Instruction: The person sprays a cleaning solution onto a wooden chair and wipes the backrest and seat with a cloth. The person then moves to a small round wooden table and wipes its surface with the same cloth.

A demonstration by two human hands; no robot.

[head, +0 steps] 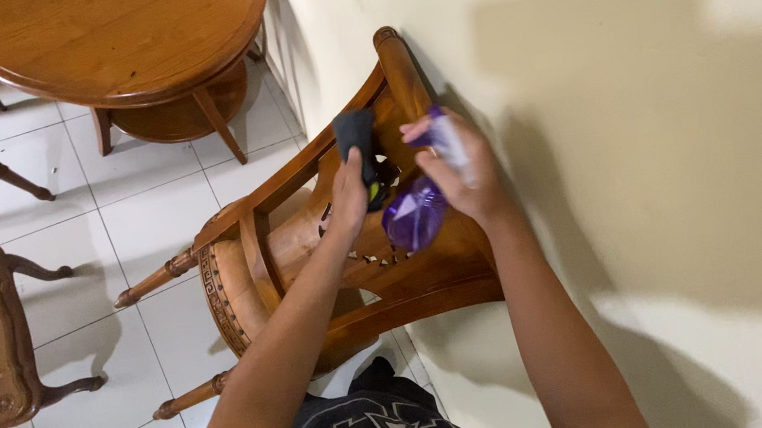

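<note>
A carved wooden chair (306,243) fills the middle of the frame, against the cream wall (633,112). At its backrest, the right hand (459,169) is wrapped around a purple spray bottle (415,214); the left hand (350,198) pinches a dark cloth (354,134) just beside it.

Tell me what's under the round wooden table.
Under the round wooden table a lower round shelf and slanted legs show, standing on white floor tiles. The tabletop covers the rest of the base.
</note>
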